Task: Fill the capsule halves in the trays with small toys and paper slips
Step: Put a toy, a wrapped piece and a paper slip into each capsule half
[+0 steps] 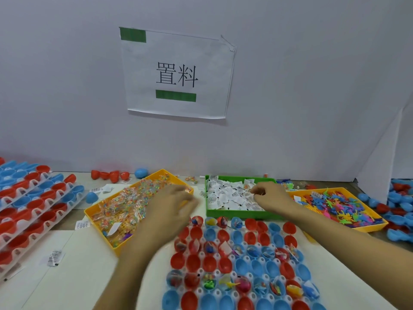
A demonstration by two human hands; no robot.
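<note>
Left hand: the left hand [172,202] hovers over the near corner of the left yellow bin [116,243], blurred; fingers look curled downward, but I cannot tell whether they pinch a packet.
Right hand: the right hand [271,194] reaches into the green bin [237,214], fingertips drawn together on the paper slips [230,196], apparently pinching one or a few.
Task's thing: the capsule tray [263,277] lies directly in front, just below the green bin, between both forearms.
Risk, double pick: the slips lie heaped and overlapping, so pinched fingers may lift several; one capsule half would get too many.
Risk, skipped cups: filled and empty halves alternate by row, so a cup could easily be missed or filled twice.
Risk, knocked halves: the forearms cross low over the tray; a dragging wrist could tip loose halves or flick toys out.
Risk, spill: the candy packets [131,198] are slippery; a weak grip from a blurred, fast hand may drop one beside the tray.
Count, hands: two.
Count, bins: three, two yellow and one green; the right yellow bin [371,228] holds plastic toys [339,205].
Count, tray rows in view: about seven, roughly three looking filled.
Count, stacked trays at left [33,198]: several, exact number unclear.
Count, wall sign [176,73]: one.
Count, loose halves by the wall [109,175]: about five.
</note>
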